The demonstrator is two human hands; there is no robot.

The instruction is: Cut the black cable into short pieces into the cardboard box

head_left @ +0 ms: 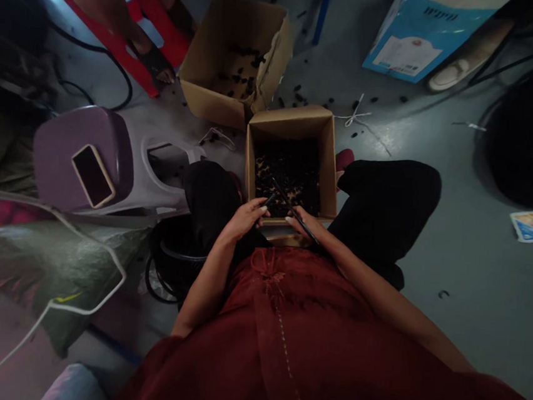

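Just above the open cardboard box [292,124] between your knees, your left hand [244,218] looks closed around a short black piece [269,200], while your right hand [302,223] grips a long thin black rod [296,212] slanting toward the box's near rim. Loose black pieces [287,177] fill the box, and more lie on the floor [408,239] beyond it, near a second carton [201,90]. A slipping grip could flick pieces over the rim, or the rod's end could snag the heap. Shifting your knees could tip the box. Beside it, a phone [93,176] sits on a purple plastic stool [58,161], which a careless elbow could knock.
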